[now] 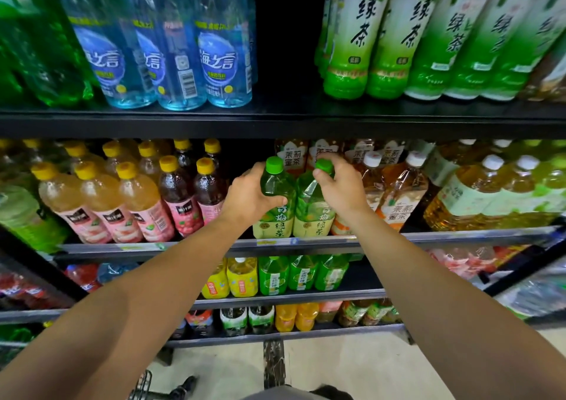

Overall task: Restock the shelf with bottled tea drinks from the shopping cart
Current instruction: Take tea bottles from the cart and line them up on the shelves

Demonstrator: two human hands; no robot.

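Two green tea bottles, upright, side by side at shelf (306, 241) front edge; left bottle (274, 199) gripped round shoulder by left hand (249, 195); right bottle (312, 208) pinched at cap by right hand (340, 185); pink-labelled juice bottles (122, 209) leftward; cart (141, 387) corner below.

Two green-capped plum tea bottles (277, 203) upright, side by side, at middle shelf (306, 241) front edge.

Both forearms are bare to the frame's edge, without sleeves. The left hand (248, 195) and right hand (343, 188) are ungloved.
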